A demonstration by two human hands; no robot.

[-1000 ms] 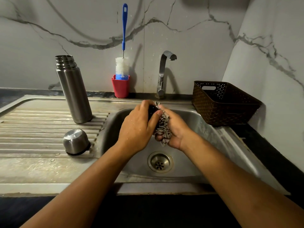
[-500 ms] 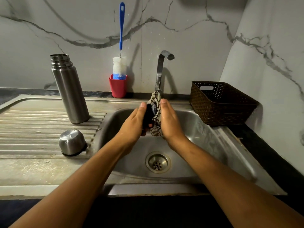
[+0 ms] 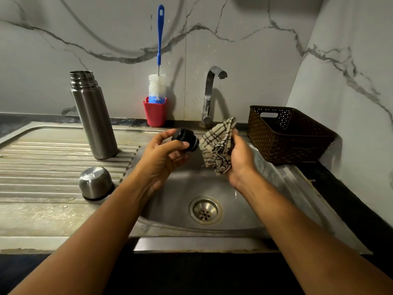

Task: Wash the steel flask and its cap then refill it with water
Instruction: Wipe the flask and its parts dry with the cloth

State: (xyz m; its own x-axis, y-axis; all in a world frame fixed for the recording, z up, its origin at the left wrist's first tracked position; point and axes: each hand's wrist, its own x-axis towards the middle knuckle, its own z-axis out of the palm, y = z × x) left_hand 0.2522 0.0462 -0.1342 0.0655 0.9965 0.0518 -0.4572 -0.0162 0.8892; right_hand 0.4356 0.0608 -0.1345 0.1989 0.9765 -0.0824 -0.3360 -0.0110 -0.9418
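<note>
The left hand [image 3: 161, 160] pinches the black inner cap [image 3: 184, 139] between thumb and fingertips above the sink [image 3: 170, 205]. The thumb covers part of the cap's rim. Close beside it the right hand [image 3: 241, 158] grips a bunched checked cloth [image 3: 219, 145], whose folds hide the fingers; whether cloth and cap touch cannot be told. The steel flask [image 3: 93, 116] stands upright and uncapped on the ribbed drainboard [image 3: 32, 158] at left, its inside out of sight. Its steel outer cap [image 3: 95, 182] sits mouth down, nearer the camera. A bottle brush [image 3: 160, 50] stands in a red cup [image 3: 154, 113] by the tap [image 3: 209, 92], its lowest bristles sunk in the cup. The floor of the brown basket [image 3: 287, 137] lies in shadow. Both forearms are cut off at the bottom edge.
</note>
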